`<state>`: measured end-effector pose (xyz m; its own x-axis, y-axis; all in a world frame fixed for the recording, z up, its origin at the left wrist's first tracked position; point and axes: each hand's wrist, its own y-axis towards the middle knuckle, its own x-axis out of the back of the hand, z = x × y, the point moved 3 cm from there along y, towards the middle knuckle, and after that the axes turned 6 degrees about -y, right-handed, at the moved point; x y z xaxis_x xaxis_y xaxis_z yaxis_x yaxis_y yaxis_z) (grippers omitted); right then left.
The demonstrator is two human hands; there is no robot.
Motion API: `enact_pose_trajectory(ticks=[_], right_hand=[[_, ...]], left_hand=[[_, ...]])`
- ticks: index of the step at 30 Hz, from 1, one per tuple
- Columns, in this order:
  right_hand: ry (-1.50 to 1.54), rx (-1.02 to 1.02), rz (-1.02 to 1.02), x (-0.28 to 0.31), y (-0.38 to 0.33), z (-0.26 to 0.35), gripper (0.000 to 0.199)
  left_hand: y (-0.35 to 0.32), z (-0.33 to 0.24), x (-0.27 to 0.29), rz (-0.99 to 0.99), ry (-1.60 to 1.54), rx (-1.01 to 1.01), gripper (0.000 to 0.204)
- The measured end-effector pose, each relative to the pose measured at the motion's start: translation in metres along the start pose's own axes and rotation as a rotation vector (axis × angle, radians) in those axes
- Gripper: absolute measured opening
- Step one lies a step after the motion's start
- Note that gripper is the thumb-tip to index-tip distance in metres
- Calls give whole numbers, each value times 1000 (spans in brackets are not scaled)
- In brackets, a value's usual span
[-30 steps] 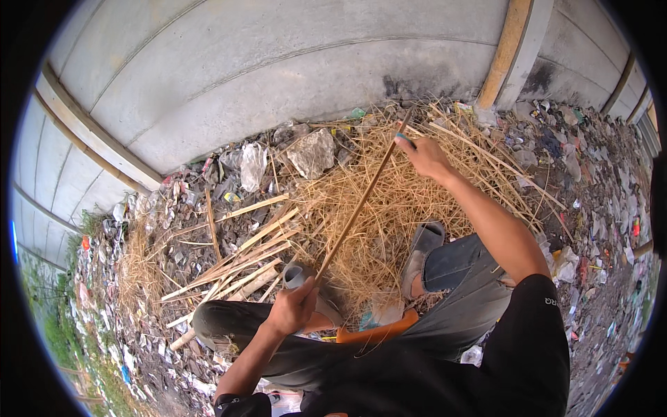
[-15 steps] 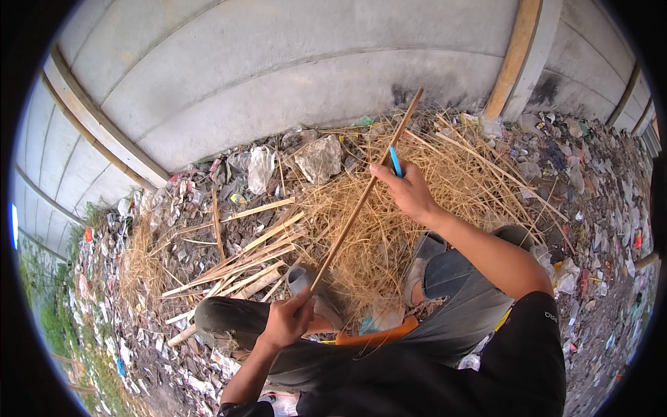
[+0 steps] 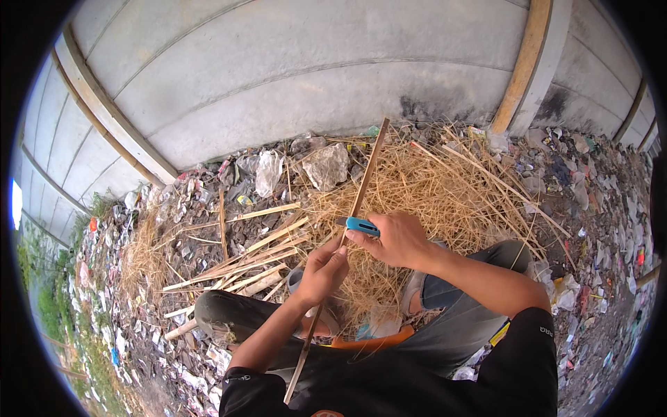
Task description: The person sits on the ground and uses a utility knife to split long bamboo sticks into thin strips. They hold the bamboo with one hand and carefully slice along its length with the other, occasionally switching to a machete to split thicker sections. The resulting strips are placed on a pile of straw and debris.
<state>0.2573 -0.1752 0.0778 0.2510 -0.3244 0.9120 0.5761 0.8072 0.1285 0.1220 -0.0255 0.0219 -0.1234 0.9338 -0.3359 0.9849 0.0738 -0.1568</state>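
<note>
My left hand [image 3: 322, 276] is closed round a long, thin bamboo strip [image 3: 368, 169]. The strip slants from the far middle down past my left wrist to my lap. Just above those fingers, my right hand [image 3: 397, 240] grips a blue utility knife [image 3: 362, 226]. Its blade lies across the strip and points left; how far it bites into the wood cannot be made out. Both hands are close together, above a heap of dry, straw-like shavings [image 3: 431, 184].
Several split bamboo strips [image 3: 243, 260] lie at the left by my knee. A pale rock [image 3: 326, 167] and a plastic bag [image 3: 269, 172] sit near the concrete wall [image 3: 313, 90]. Litter covers the ground. An orange edge [image 3: 375, 339] shows between my legs.
My right hand has come down the strip toward my left hand, and the knife now lies across the wood. My left hand has moved up; the strip's lower end now reaches my lap.
</note>
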Motion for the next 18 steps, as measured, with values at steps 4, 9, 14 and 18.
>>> enact_pose_trajectory(ticks=[4, 9, 14, 18], right_hand=[[41, 45, 65, -11, -11, 3, 65], [-9, 93, 50, -26, -2, 4, 73], [-101, -83, 5, -3, 49, -47, 74], [-58, -115, -162, 15, 55, -65, 79]], left_hand=[[1, 4, 4, -72, -91, 45, 20], [-4, 17, 18, -108, -127, 59, 24], [-13, 4, 20, -127, 63, -1, 36], [-17, 17, 25, -95, 49, 7, 44]])
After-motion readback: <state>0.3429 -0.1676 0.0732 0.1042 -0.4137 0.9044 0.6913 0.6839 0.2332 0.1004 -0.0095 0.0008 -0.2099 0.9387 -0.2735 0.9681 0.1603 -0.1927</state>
